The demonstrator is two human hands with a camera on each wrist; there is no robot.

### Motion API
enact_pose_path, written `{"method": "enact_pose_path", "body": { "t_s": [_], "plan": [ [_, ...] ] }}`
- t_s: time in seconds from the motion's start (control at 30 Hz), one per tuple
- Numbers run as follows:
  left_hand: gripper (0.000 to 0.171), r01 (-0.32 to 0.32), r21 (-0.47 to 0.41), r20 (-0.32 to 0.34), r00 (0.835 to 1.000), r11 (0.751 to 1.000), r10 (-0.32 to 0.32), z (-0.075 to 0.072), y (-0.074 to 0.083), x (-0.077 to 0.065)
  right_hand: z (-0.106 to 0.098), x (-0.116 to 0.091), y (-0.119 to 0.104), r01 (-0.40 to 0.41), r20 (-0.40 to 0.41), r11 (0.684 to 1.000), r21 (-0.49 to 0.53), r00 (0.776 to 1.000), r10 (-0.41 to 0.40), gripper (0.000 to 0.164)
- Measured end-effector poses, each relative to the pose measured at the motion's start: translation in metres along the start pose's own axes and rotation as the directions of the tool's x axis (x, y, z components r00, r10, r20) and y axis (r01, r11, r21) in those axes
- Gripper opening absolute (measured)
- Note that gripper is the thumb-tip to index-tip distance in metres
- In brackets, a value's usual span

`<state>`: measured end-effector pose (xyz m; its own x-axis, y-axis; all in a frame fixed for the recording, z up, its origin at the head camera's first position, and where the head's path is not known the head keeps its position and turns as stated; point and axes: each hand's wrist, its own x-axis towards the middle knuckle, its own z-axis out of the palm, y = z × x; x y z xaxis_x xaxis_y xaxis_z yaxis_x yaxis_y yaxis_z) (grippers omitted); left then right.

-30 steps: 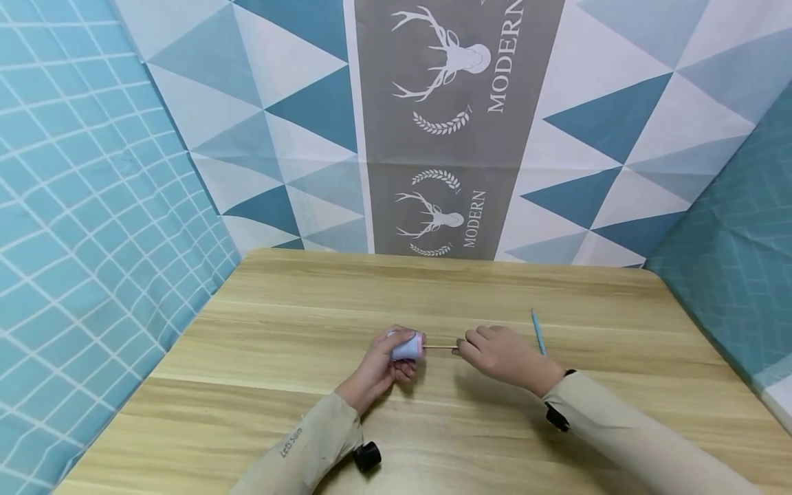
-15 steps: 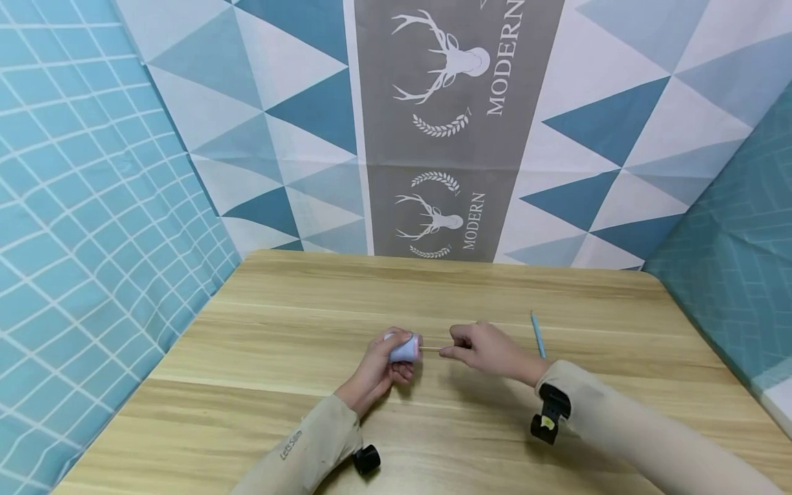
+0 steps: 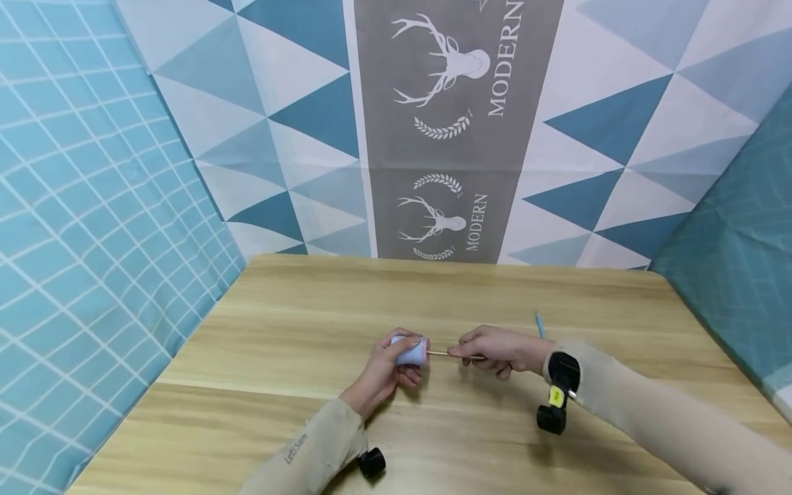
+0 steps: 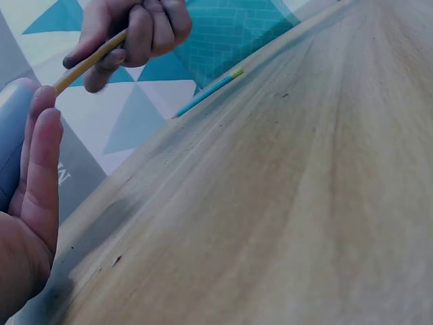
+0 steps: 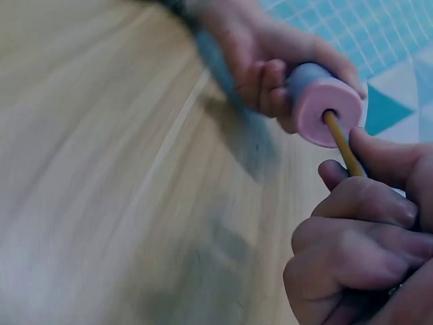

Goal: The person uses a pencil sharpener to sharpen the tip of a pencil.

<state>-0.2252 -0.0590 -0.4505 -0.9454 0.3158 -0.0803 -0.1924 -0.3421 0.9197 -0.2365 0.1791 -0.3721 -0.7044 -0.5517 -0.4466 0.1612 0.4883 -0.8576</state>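
Note:
My left hand (image 3: pixel 377 371) grips a small pale blue pencil sharpener (image 3: pixel 410 351) with a pink end face (image 5: pixel 312 126). A yellow-brown pencil (image 3: pixel 438 353) has its tip in the hole of that pink face. My right hand (image 3: pixel 495 346) pinches the pencil between thumb and fingers, a short way from the sharpener, and its back end shows past the fingers in the head view. Both hands are held over the wooden table (image 3: pixel 297 302). In the left wrist view, the pencil (image 4: pixel 91 61) slants between the two hands; its tip is hidden inside the sharpener.
A light blue pencil (image 4: pixel 208 93) lies on the table behind my right wrist, partly covered by the arm in the head view. Patterned cloth (image 3: pixel 433 137) stands along the table's back edge, with blue gridded cloth (image 3: pixel 111 240) at the left.
My right hand has turned round on the pencil, from knuckles up to thumb side up, so more of the pencil's back end shows. The left hand keeps its grip on the sharpener almost in place.

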Motion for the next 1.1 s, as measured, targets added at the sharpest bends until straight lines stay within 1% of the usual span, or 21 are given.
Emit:
{"method": "enact_pose_path", "body": {
  "t_s": [0.07,0.1,0.13,0.17,0.2,0.27,0.33,0.37,0.4,0.43,0.47,0.5,0.57,0.6,0.67,0.73,0.8,0.83,0.9,1.0,1.1],
  "plan": [
    [0.005,0.001,0.002,0.012,1.0,1.0,-0.001,0.001,-0.001,0.001,0.0,-0.007,0.001,0.127,-0.047,0.979,-0.159,0.99,-0.136,0.034],
    [0.006,0.0,-0.002,0.017,1.0,1.0,0.001,0.002,-0.001,0.002,-0.001,-0.011,0.0,0.2,-0.067,0.945,-0.261,0.972,-0.224,0.031],
    [0.007,-0.002,-0.007,0.019,1.0,1.0,0.002,0.003,-0.002,0.002,-0.002,-0.014,0.002,0.271,-0.078,0.887,-0.374,0.944,-0.321,0.027],
    [0.008,-0.005,-0.012,0.018,1.0,1.0,0.006,0.004,-0.003,0.002,-0.002,-0.017,0.004,0.335,-0.078,0.799,-0.498,0.901,-0.427,0.021],
    [0.009,-0.008,-0.016,0.019,1.0,1.0,0.008,0.004,-0.003,0.003,-0.003,-0.019,0.006,0.387,-0.063,0.685,-0.617,0.843,-0.533,0.014],
    [0.009,-0.007,-0.031,0.022,1.0,0.999,0.008,0.005,-0.003,0.003,-0.004,-0.02,0.01,0.414,0.021,0.38,-0.827,0.699,-0.715,0.012],
    [0.01,-0.006,-0.047,0.028,1.0,0.999,0.007,0.005,-0.002,0.002,-0.004,-0.017,0.016,0.328,0.153,0.039,-0.944,0.539,-0.828,0.02],
    [0.01,-0.004,-0.053,0.033,0.999,0.999,0.005,0.004,-0.001,0.002,-0.003,-0.014,0.019,0.255,0.208,-0.096,-0.962,0.46,-0.863,0.027],
    [0.01,-0.001,-0.058,0.037,0.999,0.998,0.003,0.004,0.0,0.002,-0.002,-0.01,0.021,0.184,0.256,-0.197,-0.963,0.394,-0.883,0.033],
    [0.01,0.003,-0.06,0.039,0.999,0.998,-0.001,0.003,0.0,0.002,0.0,-0.007,0.022,0.116,0.3,-0.276,-0.954,0.343,-0.89,0.038],
    [0.01,0.006,-0.062,0.039,0.999,0.998,-0.004,0.003,0.001,0.002,0.002,-0.003,0.023,0.067,0.332,-0.328,-0.942,0.302,-0.894,0.04],
    [0.009,0.01,-0.061,0.039,0.999,0.998,-0.008,0.002,0.001,0.001,0.005,0.0,0.024,0.035,0.35,-0.354,-0.935,0.273,-0.896,0.041],
    [0.009,0.02,-0.062,0.039,0.999,0.998,-0.018,0.002,0.002,0.001,0.008,0.006,0.024,0.012,0.359,-0.366,-0.931,0.229,-0.905,0.043],
    [0.008,0.026,-0.064,0.039,0.999,0.998,-0.024,0.002,0.002,0.001,0.01,0.007,0.023,0.012,0.364,-0.37,-0.929,0.218,-0.906,0.044],
    [0.007,0.032,-0.073,0.032,0.999,0.997,-0.03,0.002,0.003,0.0,0.013,0.009,0.02,0.022,0.36,-0.364,-0.931,0.221,-0.907,0.045],
    [0.007,0.034,-0.08,0.022,0.999,0.996,-0.032,0.002,0.003,0.0,0.014,0.009,0.018,0.058,0.333,-0.329,-0.942,0.26,-0.906,0.046],
    [0.007,0.032,-0.081,0.009,0.999,0.996,-0.032,0.002,0.003,0.0,0.016,0.007,0.015,0.127,0.277,-0.248,-0.96,0.336,-0.9,0.042],
    [0.008,0.031,-0.081,0.003,1.0,0.996,-0.031,0.002,0.003,0.0,0.017,0.005,0.013,0.176,0.237,-0.182,-0.968,0.385,-0.892,0.039],
    [0.008,0.029,-0.081,-0.003,1.0,0.996,-0.029,0.002,0.003,0.0,0.019,0.003,0.009,0.268,0.142,-0.004,-0.964,0.497,-0.856,0.034],
    [0.007,0.03,-0.084,0.006,1.0,0.996,-0.029,0.001,0.002,0.0,0.019,0.0,0.0,0.358,-0.006,0.341,-0.869,0.681,-0.732,0.038],
    [0.007,0.029,-0.086,0.018,0.999,0.996,-0.027,0.001,0.001,0.0,0.014,0.0,-0.01,0.339,-0.086,0.673,-0.658,0.853,-0.514,0.046]
  ]
}}
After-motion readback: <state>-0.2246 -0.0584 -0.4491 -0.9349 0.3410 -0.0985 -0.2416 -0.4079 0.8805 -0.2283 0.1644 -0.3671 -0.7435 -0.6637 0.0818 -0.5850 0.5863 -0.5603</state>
